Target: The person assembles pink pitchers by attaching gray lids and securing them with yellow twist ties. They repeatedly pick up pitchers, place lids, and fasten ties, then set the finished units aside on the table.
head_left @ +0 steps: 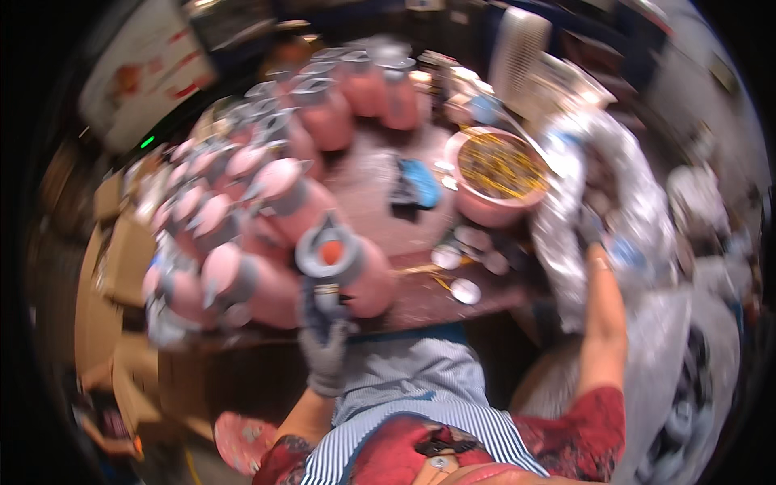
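Note:
My left hand (326,356), in a grey glove, is closed on the dark handle of a pink jug (368,275) at the table's front edge. This jug has a grey collar and spout, and its open top shows an orange-red inside. At the right, my right hand (596,242) reaches into a clear plastic bag (558,250); its fingers are blurred and partly hidden there. Pale round pieces can be made out dimly inside the bag. Just left of my left hand stands another pink jug (259,283), topped with a pink lid.
Several more pink jugs (323,113) crowd the table's left and back. A pink bowl (489,212) holds yellow strands. Near it lie a blue and black object (416,184) and white discs (465,291). Cardboard boxes (133,259) stand left; a large plastic sack (647,356) sits right.

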